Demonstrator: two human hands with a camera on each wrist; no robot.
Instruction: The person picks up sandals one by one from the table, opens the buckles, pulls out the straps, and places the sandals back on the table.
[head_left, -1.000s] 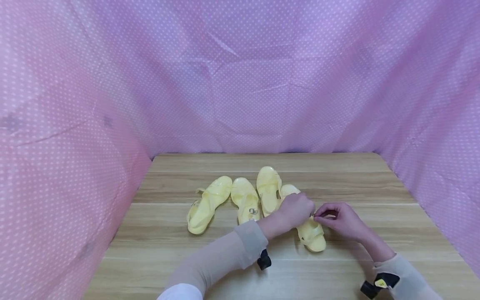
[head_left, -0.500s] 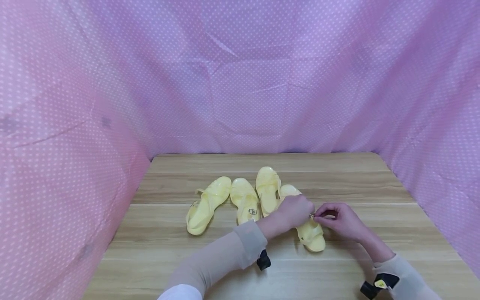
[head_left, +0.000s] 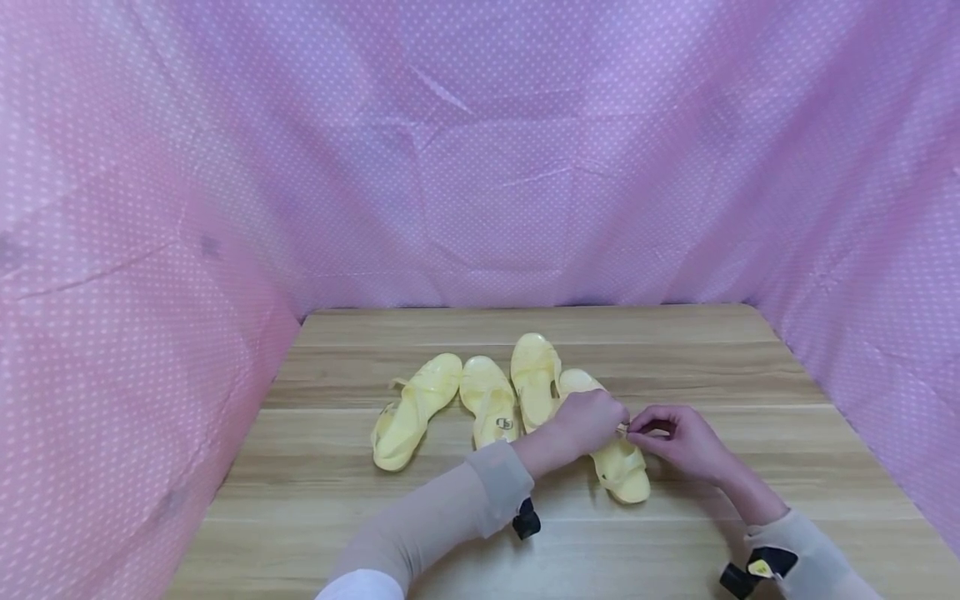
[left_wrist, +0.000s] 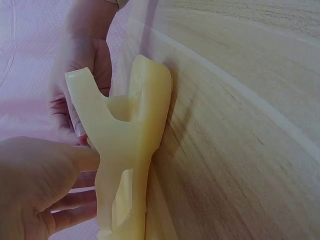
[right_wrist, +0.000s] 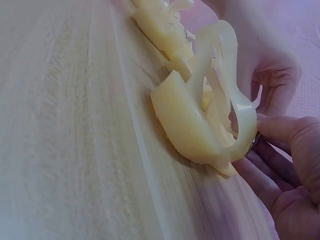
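A pale yellow strappy sandal (head_left: 622,471) lies at the right end of a row, toe pointing away. My left hand (head_left: 588,419) comes across its middle and pinches the strap, covering part of the sandal. From the right, my right hand (head_left: 681,437) meets it, thumb and fingertips pinching the strap's side. The right wrist view shows a small metal buckle (right_wrist: 255,141) at those fingertips, beside the looped heel strap (right_wrist: 245,117). In the left wrist view, the left thumb (left_wrist: 85,156) is against the strap, and its fingers show behind it.
Three more yellow sandals lie to the left: one tilted (head_left: 416,408), one with a dark mark on its insole (head_left: 489,396), and one (head_left: 536,375) beside the worked one. The wooden table (head_left: 750,367) is bordered by pink dotted cloth (head_left: 480,167).
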